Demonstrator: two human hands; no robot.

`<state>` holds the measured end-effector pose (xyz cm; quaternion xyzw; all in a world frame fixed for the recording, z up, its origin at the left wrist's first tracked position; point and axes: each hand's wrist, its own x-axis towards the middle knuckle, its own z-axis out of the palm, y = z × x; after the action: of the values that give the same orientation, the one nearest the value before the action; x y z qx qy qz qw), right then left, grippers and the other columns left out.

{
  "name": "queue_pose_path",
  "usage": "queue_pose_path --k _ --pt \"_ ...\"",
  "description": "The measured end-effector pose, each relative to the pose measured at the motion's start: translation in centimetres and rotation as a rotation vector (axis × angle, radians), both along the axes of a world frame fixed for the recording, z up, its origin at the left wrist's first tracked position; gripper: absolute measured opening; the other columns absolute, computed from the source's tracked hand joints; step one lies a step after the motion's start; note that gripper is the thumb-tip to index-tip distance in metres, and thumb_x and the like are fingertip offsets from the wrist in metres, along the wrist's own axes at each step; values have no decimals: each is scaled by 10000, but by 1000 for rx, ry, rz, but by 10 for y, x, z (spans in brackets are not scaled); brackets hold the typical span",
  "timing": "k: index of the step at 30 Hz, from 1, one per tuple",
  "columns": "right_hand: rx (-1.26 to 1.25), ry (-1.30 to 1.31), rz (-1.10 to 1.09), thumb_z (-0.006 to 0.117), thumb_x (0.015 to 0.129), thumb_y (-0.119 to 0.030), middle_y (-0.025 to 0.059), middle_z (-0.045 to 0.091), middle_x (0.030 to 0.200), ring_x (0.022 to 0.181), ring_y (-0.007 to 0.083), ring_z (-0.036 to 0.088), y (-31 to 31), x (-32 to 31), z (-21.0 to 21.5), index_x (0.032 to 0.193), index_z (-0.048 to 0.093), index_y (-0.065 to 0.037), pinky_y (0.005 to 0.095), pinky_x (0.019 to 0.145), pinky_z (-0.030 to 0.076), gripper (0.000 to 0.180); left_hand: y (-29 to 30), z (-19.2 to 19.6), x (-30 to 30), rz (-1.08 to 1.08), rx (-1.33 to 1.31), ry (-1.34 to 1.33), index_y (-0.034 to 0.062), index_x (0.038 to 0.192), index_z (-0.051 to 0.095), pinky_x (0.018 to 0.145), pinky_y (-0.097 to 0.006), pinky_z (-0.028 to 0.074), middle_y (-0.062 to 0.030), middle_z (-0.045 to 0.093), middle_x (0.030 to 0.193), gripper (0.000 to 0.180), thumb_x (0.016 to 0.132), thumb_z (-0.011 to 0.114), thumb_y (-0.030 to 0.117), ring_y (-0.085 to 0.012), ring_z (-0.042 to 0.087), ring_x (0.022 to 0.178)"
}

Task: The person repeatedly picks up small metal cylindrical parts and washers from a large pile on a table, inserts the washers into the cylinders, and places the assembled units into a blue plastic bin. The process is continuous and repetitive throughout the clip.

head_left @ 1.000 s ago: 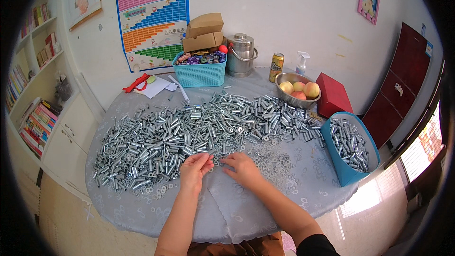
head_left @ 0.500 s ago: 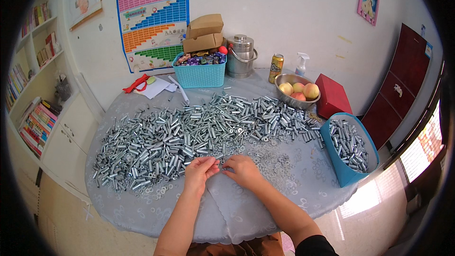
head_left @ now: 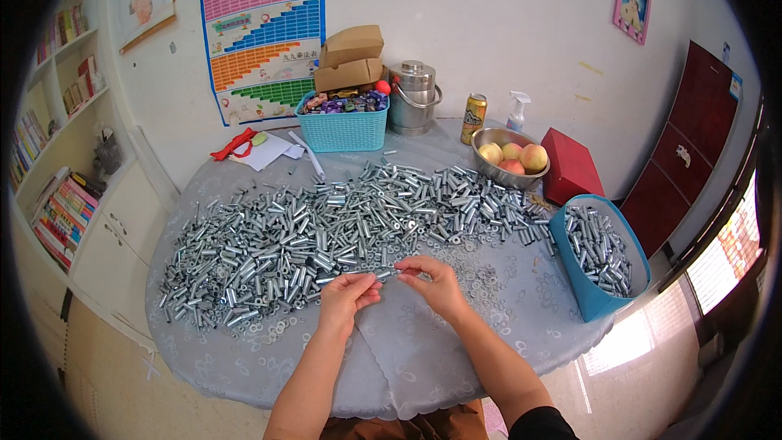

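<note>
Over the near edge of a large pile of silvery metal sleeves and bolts (head_left: 269, 253), my two hands are close together. My left hand (head_left: 346, 300) is closed in a pinch on a slim metal bolt (head_left: 384, 272), which points toward the right hand. My right hand (head_left: 433, 283) also pinches, thumb and forefinger near the bolt's far end; whatever small piece lies between those fingertips is too small to make out. Loose flat washers (head_left: 481, 277) are scattered beside and beyond the right hand, with more washers (head_left: 277, 327) left of the left hand.
A blue fabric bin (head_left: 580, 281) of metal sleeves stands at the table's right edge. Behind the pile are a turquoise basket (head_left: 342, 132), a steel pot (head_left: 413, 102), a can (head_left: 473, 118), a spray bottle (head_left: 517, 112), a bowl of fruit (head_left: 505, 177) and a red box (head_left: 572, 167).
My right hand has lifted slightly up and to the right, its fingertips now by the bolt's end. The left hand has barely moved and keeps its pinch.
</note>
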<state>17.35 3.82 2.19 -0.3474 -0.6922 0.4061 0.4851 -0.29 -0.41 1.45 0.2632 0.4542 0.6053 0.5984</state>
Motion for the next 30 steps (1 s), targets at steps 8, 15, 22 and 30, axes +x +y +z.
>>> queue_pose_path --k 8,15,22,30 --pt "-319 -261 -10 495 904 -273 68 608 731 701 124 545 4 9 -4 829 648 1 256 670 448 323 -5 5 8 -49 98 65 -21 858 593 604 -266 536 -130 638 791 104 801 631 58 -155 618 654" --pt "-271 -127 73 445 930 -288 69 614 750 672 132 544 1 8 -4 872 631 28 268 671 453 371 -1 -1 4 37 49 23 -13 842 591 615 -274 538 -122 636 796 85 806 624 56 -157 622 671" --pt "-238 26 84 445 931 -266 81 625 793 707 122 561 1 3 -4 937 622 37 259 679 462 350 -1 0 5 43 54 16 -3 846 593 636 -279 540 -111 634 814 82 805 627 60 -162 626 703" --pt "-224 -149 -69 542 874 -203 81 632 811 689 126 564 7 5 -22 963 628 1 257 648 468 238 6 -10 -3 168 52 -43 -13 850 586 638 -267 538 -117 629 811 119 801 640 81 -157 611 681"
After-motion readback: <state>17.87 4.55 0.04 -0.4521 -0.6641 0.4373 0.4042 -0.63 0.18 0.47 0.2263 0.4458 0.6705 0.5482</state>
